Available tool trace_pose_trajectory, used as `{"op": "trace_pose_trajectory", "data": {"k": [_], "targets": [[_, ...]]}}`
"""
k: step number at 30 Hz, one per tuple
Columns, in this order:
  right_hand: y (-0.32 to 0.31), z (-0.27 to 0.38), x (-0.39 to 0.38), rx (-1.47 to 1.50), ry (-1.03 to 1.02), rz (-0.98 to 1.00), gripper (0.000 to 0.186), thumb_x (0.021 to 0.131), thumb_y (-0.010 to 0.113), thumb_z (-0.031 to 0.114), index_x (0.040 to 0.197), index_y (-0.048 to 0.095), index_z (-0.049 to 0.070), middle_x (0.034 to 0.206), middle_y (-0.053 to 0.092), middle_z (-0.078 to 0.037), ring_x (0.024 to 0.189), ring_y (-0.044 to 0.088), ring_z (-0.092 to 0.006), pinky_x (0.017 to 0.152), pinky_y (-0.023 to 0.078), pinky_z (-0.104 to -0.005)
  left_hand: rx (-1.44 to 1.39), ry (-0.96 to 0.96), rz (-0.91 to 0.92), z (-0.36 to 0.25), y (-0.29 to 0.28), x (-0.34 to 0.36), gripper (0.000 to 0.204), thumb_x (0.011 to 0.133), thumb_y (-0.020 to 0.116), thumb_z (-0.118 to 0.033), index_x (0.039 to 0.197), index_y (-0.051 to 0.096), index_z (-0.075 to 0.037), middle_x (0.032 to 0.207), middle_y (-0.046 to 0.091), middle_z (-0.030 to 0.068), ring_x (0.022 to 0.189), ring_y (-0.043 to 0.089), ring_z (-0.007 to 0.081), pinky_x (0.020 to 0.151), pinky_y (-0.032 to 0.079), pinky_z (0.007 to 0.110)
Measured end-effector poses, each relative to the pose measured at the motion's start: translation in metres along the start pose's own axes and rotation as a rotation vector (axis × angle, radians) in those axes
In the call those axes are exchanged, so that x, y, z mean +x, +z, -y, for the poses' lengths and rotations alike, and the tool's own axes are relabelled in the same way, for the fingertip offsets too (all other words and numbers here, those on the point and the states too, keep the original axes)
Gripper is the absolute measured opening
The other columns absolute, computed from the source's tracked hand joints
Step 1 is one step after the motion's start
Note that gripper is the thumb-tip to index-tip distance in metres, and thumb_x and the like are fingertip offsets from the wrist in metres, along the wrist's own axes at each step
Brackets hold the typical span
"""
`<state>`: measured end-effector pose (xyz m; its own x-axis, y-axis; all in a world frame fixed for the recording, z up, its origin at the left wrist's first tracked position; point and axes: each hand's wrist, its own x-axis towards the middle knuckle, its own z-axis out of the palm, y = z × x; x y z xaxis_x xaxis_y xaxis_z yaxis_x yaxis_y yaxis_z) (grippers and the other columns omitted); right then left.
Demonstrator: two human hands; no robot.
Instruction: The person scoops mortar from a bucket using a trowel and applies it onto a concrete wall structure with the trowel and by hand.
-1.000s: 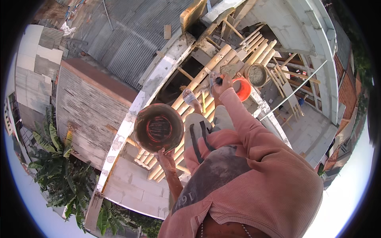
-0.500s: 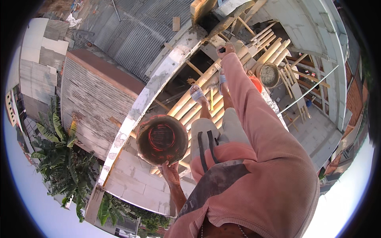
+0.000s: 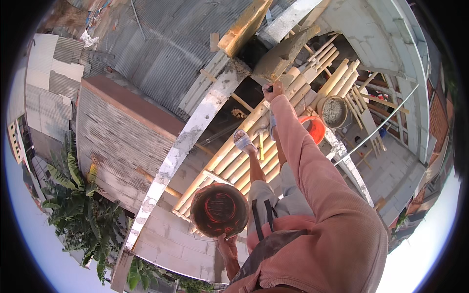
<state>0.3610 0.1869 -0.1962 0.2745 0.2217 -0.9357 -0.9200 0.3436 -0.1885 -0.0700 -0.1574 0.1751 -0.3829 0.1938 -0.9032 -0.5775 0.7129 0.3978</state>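
My left hand [image 3: 227, 246] grips a dark, mortar-stained bucket [image 3: 218, 209] from below, with red showing inside. My right hand [image 3: 273, 90] is stretched forward, closed on a dark-handled trowel [image 3: 274, 78]; the blade is small and partly hidden against a grey mortar-smeared surface [image 3: 288, 53]. Beside my right arm stand a bucket of grey mortar [image 3: 334, 112] and an orange bucket [image 3: 316, 131], partly hidden by my sleeve. My sandalled feet [image 3: 243, 140] rest on a platform of bamboo poles [image 3: 237, 163], where a yellow-handled hammer [image 3: 262, 146] lies.
A white-stained concrete beam [image 3: 183, 146] runs along the left, beside corrugated metal roofs [image 3: 122, 117] and banana plants [image 3: 83, 215]. A timber board [image 3: 242, 27] stands at the top. Open gaps with loose poles and block walls [image 3: 395, 180] lie to the right.
My right hand with the trowel has moved forward, up from beside the buckets to the grey surface ahead. The bucket in my left hand has moved down and right in the view.
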Motion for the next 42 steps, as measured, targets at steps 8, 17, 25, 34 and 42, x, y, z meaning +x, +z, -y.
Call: {"op": "trace_pose_trajectory", "data": {"k": [8, 17, 25, 34, 42], "targets": [[0.000, -0.002, -0.015, -0.289, 0.240, 0.151, 0.009, 0.091, 0.049, 0.009, 0.083, 0.044, 0.011, 0.064, 0.035, 0.002, 0.051, 0.038, -0.0098, 0.044, 0.033, -0.0247, -0.003, 0.019, -0.022, 0.007, 0.038, -0.015, 0.059, 0.083, 0.056, -0.002, 0.138, 0.038, -0.013, 0.126, 0.056, 0.0165, 0.104, 0.066, 0.0334, 0.081, 0.064, 0.045], [0.020, -0.006, -0.024, -0.350, 0.265, 0.153, 0.020, 0.093, 0.047, 0.012, 0.073, 0.042, 0.012, 0.063, 0.039, 0.000, 0.049, 0.037, -0.0112, 0.044, 0.032, -0.0260, -0.023, 0.024, -0.039, 0.019, 0.055, -0.013, 0.058, 0.082, 0.059, -0.004, 0.135, 0.041, -0.015, 0.126, 0.057, 0.0158, 0.102, 0.066, 0.0328, 0.081, 0.063, 0.047], [0.030, 0.006, 0.009, -0.413, 0.371, 0.361, 0.017, 0.094, 0.047, 0.013, 0.077, 0.043, 0.014, 0.062, 0.041, 0.001, 0.050, 0.040, -0.0110, 0.043, 0.032, -0.0257, 0.012, 0.032, 0.001, 0.026, 0.070, -0.012, 0.060, 0.082, 0.060, -0.004, 0.137, 0.041, -0.015, 0.126, 0.057, 0.0123, 0.104, 0.065, 0.0312, 0.088, 0.061, 0.049], [-0.001, 0.001, 0.020, -0.356, 0.329, 0.172, 0.014, 0.090, 0.043, 0.006, 0.078, 0.044, 0.012, 0.068, 0.041, -0.002, 0.056, 0.040, -0.0142, 0.050, 0.035, -0.0291, 0.004, 0.020, -0.041, 0.029, 0.059, -0.011, 0.063, 0.082, 0.060, -0.005, 0.141, 0.038, -0.014, 0.129, 0.055, 0.0145, 0.109, 0.065, 0.0355, 0.089, 0.061, 0.049], [0.013, 0.009, 0.042, -0.363, 0.305, 0.308, 0.021, 0.094, 0.045, 0.010, 0.073, 0.046, 0.011, 0.065, 0.043, 0.000, 0.053, 0.038, -0.0123, 0.046, 0.032, -0.0279, -0.015, -0.001, -0.051, 0.030, 0.059, -0.014, 0.060, 0.083, 0.059, -0.005, 0.138, 0.040, -0.015, 0.128, 0.056, 0.0151, 0.106, 0.066, 0.0343, 0.088, 0.061, 0.049]]}}
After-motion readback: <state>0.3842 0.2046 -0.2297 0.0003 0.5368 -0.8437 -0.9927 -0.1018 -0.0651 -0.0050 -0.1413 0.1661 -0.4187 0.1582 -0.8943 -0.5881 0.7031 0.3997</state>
